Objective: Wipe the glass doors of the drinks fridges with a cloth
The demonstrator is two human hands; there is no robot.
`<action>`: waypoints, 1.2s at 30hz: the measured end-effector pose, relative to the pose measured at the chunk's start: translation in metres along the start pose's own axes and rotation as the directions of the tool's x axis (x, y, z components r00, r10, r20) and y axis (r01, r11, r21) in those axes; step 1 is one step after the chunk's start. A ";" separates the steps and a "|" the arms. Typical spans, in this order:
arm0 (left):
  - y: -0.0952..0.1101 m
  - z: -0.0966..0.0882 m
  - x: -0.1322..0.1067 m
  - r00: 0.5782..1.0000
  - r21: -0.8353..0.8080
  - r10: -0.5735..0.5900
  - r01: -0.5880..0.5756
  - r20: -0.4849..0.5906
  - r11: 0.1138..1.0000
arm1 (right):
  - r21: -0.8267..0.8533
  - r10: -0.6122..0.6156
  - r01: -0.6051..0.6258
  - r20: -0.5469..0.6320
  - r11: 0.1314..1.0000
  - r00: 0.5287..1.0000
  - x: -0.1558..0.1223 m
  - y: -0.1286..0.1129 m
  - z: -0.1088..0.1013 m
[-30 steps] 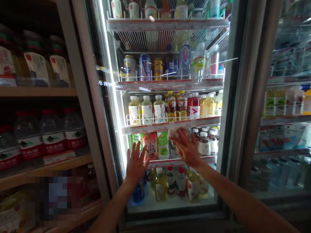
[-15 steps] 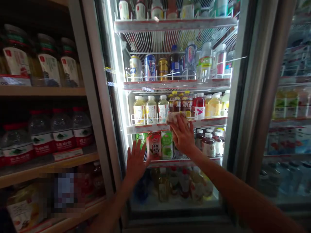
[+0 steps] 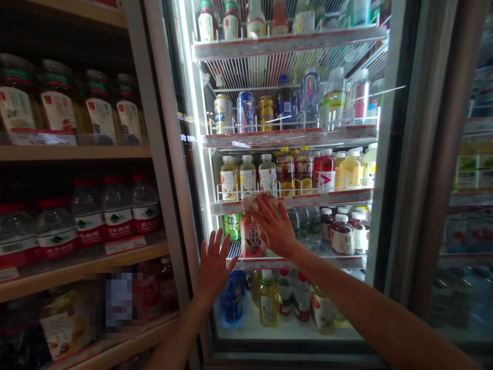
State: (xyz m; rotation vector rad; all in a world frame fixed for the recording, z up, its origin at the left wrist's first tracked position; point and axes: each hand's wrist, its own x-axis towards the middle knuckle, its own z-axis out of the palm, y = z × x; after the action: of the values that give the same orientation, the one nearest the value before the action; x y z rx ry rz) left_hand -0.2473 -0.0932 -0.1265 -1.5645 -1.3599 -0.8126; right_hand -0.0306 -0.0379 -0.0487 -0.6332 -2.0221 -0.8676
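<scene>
My right hand (image 3: pixel 274 226) presses a crumpled pale cloth (image 3: pixel 259 202) against the glass door of a lit drinks fridge, in front of the third shelf's front edge. Its fingers lie over the cloth. Lower and to the left, my left hand (image 3: pixel 215 262) is open with fingers spread, up against the glass near the door's left side. Behind the glass, a red bottle (image 3: pixel 251 241) and a green bottle (image 3: pixel 232 226) stand between the two hands. White-capped tea bottles (image 3: pixel 248 174) show just above the cloth.
Open wooden shelving (image 3: pixel 77 152) at the left holds red-capped water bottles (image 3: pixel 91 216) and tea bottles. A metal door frame (image 3: pixel 423 154) runs down the right, with another glass-fronted fridge beyond it. Further fridge shelves carry cans (image 3: pixel 245 110) and bottles.
My right hand has slid the cloth left and slightly down across the glass. My left hand stays nearly in place. The view has shifted a little, moving the fridge rightward in the picture.
</scene>
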 end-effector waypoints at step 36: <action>-0.078 -0.052 0.031 0.989 0.050 -0.117 0.121 -0.090 0.991 | 0.130 -0.107 0.112 -0.041 0.985 0.993 0.118 -0.058 0.025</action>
State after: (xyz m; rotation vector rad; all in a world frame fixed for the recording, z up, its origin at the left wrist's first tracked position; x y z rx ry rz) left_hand -0.3142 -0.1276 -0.0629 -1.4000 -1.4112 -0.8974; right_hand -0.1455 -0.0414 0.0197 -0.4341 -2.0792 -0.7953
